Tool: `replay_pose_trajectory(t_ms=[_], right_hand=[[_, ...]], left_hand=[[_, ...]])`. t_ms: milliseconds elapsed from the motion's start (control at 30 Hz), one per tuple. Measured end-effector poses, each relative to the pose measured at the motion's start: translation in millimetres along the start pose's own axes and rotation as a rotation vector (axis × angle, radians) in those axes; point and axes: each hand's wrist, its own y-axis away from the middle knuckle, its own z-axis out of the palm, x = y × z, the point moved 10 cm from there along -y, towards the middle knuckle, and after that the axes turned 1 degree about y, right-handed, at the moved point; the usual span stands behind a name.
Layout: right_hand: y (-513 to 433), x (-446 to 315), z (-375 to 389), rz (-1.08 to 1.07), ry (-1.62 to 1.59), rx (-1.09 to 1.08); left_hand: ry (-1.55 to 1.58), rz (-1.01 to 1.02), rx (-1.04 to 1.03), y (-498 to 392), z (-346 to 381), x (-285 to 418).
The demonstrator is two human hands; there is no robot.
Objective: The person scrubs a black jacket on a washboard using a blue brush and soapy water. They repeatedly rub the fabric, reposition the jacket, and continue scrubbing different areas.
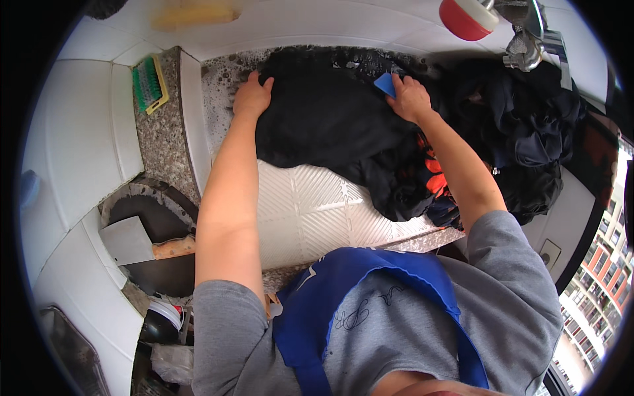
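Observation:
A wet black garment (322, 114) lies spread over a white ribbed washing surface (307, 213), with soapy suds (220, 94) along its far and left edges. My left hand (252, 96) rests at the garment's left edge, fingers apart, holding nothing that shows. In my right hand (411, 97) is a blue object (385, 85), perhaps a scrubbing brush; its underside is hidden. That hand is over the right part of the garment. Orange-patterned dark cloth (435, 173) lies bunched below my right forearm.
Heaped dark clothes (515, 114) lie on the right beneath a metal tap (525, 57). A green-bristled brush (148, 85) sits on the granite ledge (163, 133) at left. Nearer, a cleaver (131, 240) lies on a dark round board (163, 272). A red-and-white object (468, 19) hangs at the top.

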Motion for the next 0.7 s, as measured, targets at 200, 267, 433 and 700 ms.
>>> replay_pose_trajectory(t_ms=[200,267,433,700], right_hand=[[75,-12,-15,-0.124,-0.116,-0.128],[99,-11,-35,-0.202,-0.203,-0.095],[143,16,-79,-0.128,-0.491,-0.111],[131,26,-110,0.018,-0.11,0.251]], left_hand=[[0.031,0.37,0.115,62,-52,61],[0.32,0.253,0.049,85,-79,65],[0.677,0.26,0.106,164,-161,76],[0.069,-0.008,0.252,275,-92,-31]])
